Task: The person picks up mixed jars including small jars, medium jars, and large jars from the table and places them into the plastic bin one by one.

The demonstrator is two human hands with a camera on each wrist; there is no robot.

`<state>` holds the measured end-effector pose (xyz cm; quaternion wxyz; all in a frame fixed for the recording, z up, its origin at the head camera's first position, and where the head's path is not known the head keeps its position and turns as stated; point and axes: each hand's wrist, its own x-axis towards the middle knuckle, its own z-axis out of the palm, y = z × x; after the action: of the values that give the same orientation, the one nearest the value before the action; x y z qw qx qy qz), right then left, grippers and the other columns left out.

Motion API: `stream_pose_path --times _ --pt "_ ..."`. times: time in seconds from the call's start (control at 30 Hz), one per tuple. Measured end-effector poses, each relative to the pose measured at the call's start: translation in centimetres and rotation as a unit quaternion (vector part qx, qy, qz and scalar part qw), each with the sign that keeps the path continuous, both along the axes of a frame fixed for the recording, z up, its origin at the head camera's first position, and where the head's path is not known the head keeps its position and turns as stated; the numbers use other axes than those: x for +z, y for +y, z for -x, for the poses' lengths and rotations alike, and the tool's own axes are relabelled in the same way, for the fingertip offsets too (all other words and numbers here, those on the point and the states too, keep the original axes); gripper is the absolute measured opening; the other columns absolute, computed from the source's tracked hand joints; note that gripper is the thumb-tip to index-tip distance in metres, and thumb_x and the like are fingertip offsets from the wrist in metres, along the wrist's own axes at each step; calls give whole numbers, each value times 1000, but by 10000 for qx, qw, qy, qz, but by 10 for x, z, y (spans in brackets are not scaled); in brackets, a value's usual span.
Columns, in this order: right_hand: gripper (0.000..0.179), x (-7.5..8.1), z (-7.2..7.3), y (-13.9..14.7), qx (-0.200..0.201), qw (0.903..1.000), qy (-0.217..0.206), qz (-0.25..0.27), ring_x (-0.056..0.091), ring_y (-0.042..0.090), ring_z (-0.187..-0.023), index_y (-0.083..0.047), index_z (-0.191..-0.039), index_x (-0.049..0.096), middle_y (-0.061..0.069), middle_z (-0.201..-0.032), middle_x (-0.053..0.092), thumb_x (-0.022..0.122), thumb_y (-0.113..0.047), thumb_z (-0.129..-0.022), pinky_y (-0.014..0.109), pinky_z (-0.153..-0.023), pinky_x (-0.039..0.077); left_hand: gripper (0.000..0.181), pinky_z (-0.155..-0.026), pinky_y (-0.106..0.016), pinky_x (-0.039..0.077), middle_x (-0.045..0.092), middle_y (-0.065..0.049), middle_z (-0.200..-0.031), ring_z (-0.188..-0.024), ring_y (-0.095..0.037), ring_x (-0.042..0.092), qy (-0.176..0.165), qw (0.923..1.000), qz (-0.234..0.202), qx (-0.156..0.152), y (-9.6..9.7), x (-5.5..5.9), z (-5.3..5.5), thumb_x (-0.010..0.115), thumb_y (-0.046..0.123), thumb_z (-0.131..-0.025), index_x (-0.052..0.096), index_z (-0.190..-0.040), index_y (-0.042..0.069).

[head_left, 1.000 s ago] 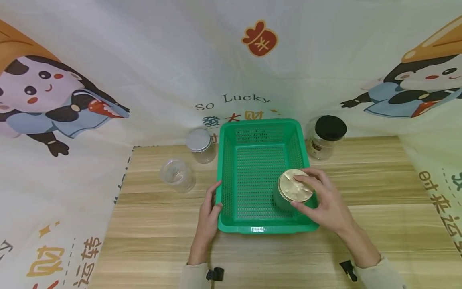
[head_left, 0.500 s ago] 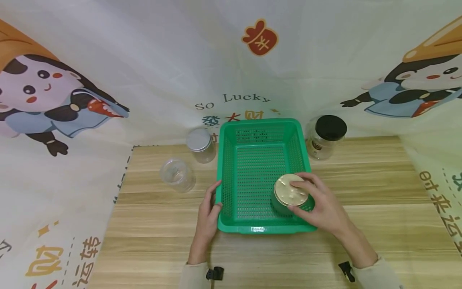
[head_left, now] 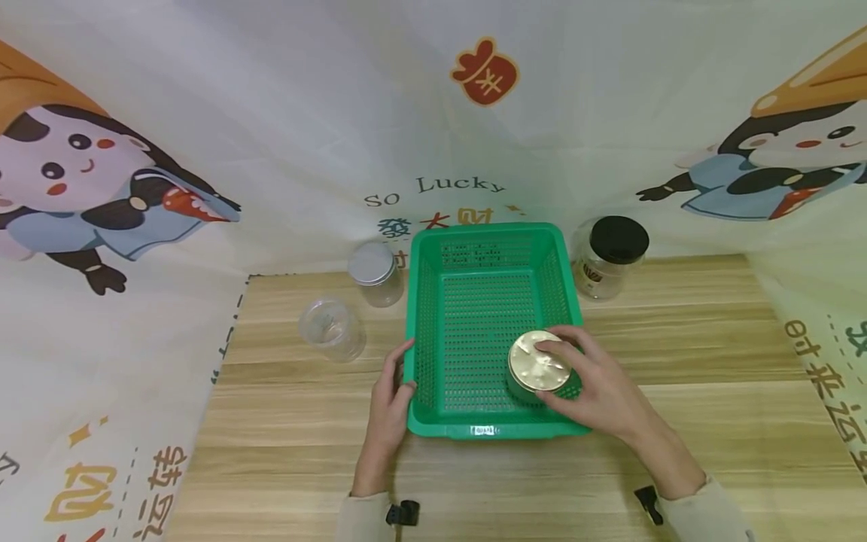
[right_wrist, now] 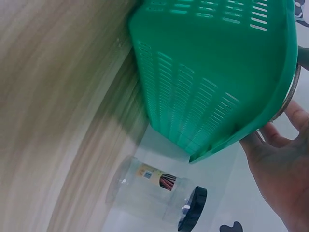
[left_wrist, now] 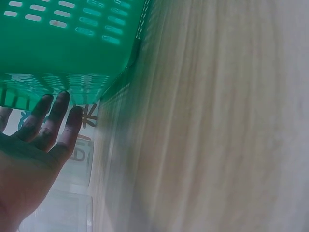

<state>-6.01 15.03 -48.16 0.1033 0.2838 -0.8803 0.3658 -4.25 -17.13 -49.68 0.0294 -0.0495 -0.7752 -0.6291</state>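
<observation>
2 hands busy: right hand point(head_left: 599, 384), fingers clasping the round, shiny gold-topped container point(head_left: 528, 365) inside the rectangular green plastic basket point(head_left: 440, 430), near-right corner; left hand point(head_left: 389, 410), fingers straight against the basket's side. A slack right-hand hold could let the container tip!

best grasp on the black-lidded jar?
Likely around the jar's clear body, below the black lid, coming from the right: it stands upright and round, its right side is exposed, and the green basket crowds its left.
</observation>
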Motion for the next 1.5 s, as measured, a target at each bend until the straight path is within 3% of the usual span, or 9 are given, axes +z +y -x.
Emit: stream_pose_path --times 0.07,0.3,0.43,0.7,0.9,1.13,1.5 --pt "63 0 0 -1 57 10000 -12 -77 56 27 -115 -16 -128 61 8 -136 50 85 -24 -71 48 -85 53 61 -87 -32 52 59 -34 -122 -108 -46 59 14 10000 -10 34 0 0 -1 42 -15 -83 44 -144 -5" --pt "62 0 1 -4 182 9993 67 -322 59 28 -109 -13 -124 62 11 -132 51 86 -25 -69 45 -84 54 65 -88 -29 51 60 -30 -124 -110 -41 60 79 9999 -59 105 -6 -32 5 41 -15 -84 44 -147 3" --pt "57 -1 2 -6 243 9990 198 -333 61 28 -106 -12 -118 62 12 -130 51 86 -24 -68 44 -81 55 67 -88 -30 51 62 -24 -125 -110 -34 61 115 9998 -60 139 -7 -39 6 42 -12 -84 47 -146 12" --pt "48 -4 4 -9 355 9981 396 -313 61 26 -101 -10 -104 57 14 -127 52 86 -23 -67 40 -77 55 68 -87 -30 51 63 -23 -124 -109 -34 62 166 9997 -84 129 -7 -40 7 42 -11 -84 48 -146 15" --pt "43 -7 5 -10 487 9961 606 -413 61 18 -86 -12 -86 47 19 -126 51 86 -20 -67 29 -67 52 67 -89 -29 50 60 -22 -129 -110 -33 60 172 9997 -101 136 -6 -39 7 42 -12 -84 48 -146 14" --pt "44 -9 4 -11 393 9954 654 -581 56 10 -73 -13 -86 49 19 -125 53 86 -22 -66 27 -62 49 68 -92 -27 48 57 -18 -136 -112 -33 58 306 9993 -147 141 -5 -40 6 42 -13 -82 49 -145 12" --pt "43 -11 3 -13 235 9953 469 -809 56 12 -72 -14 -86 50 17 -125 54 87 -27 -68 25 -57 46 70 -92 -25 47 57 -17 -136 -112 -31 57 330 9993 -114 146 -4 -42 8 42 -13 -81 48 -146 13"
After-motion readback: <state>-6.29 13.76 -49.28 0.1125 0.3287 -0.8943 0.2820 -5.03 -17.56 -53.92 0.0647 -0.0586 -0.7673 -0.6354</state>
